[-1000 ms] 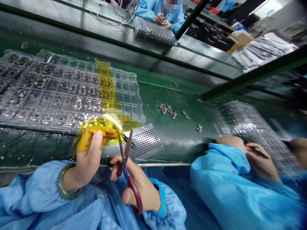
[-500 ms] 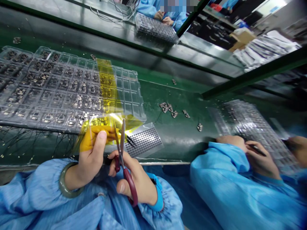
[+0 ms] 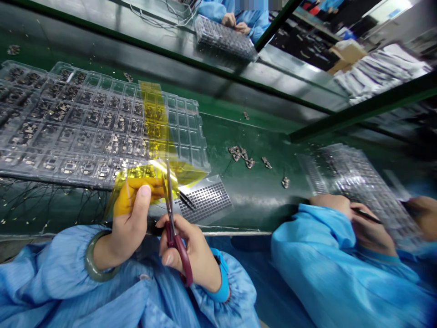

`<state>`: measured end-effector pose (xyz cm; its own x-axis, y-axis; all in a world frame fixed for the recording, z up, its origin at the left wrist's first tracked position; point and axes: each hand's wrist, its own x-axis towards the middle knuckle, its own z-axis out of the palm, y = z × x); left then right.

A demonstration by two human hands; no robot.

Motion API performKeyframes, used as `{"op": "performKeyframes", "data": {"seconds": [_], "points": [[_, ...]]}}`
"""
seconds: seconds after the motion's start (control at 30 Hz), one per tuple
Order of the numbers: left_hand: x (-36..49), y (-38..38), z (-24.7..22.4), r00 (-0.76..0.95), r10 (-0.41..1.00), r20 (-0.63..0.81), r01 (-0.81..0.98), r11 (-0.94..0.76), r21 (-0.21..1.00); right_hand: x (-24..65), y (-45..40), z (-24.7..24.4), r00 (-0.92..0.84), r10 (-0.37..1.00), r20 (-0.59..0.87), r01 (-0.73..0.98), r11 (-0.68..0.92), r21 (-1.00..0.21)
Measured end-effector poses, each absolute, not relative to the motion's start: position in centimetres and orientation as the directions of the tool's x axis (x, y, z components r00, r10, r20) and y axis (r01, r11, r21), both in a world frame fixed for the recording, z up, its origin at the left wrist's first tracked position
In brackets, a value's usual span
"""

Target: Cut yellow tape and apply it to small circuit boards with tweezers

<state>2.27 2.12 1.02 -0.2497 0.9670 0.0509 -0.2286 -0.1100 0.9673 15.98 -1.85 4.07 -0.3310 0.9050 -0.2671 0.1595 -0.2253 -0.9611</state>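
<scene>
My left hand [image 3: 131, 221] pinches a sheet of clear yellow film [image 3: 128, 187] between thumb and fingers, the fingers showing through it. Another yellow strip [image 3: 153, 111] lies across the clear tray [image 3: 186, 120], whose pockets hold small circuit boards [image 3: 92, 117]. In my right hand [image 3: 194, 250] are scissors [image 3: 184, 259] with dark red handles. Their blades point up at the film's right part and are nearly together. Black tweezers [image 3: 187, 200] show just right of the blades, over a sheet of small dark squares [image 3: 211, 196]; what supports them is hidden.
Several small parts [image 3: 241, 155] lie on the green bench [image 3: 259, 200]. At right a co-worker's sleeve [image 3: 307, 255] and hands are beside another tray [image 3: 368, 182]. A green frame bar [image 3: 362, 109] crosses above. Another person's hands [image 3: 235, 23] work opposite.
The scissor blades have come closer together, and the handles in my right hand have drawn in. My left hand stays nearly still with the yellow film.
</scene>
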Motion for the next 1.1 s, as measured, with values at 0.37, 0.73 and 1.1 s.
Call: {"op": "performKeyframes", "data": {"seconds": [0.37, 0.73, 1.1], "points": [[1.9, 1.7, 0.8, -0.221, 0.972, 0.075, -0.146, -0.109, 0.983, 15.8, -1.8, 4.2, -0.341, 0.901, -0.269, 0.081, -0.257, -0.963], [1.4, 0.9, 0.7, -0.164, 0.982, 0.094, -0.07, -0.107, 0.992, 15.4, -1.9, 4.1, -0.326, 0.902, -0.284, 0.012, -0.296, -0.955], [1.5, 0.5, 1.1, -0.125, 0.979, 0.16, 0.008, -0.16, 0.987, 15.4, -1.7, 4.2, -0.34, 0.915, -0.218, -0.001, -0.232, -0.973]]}}
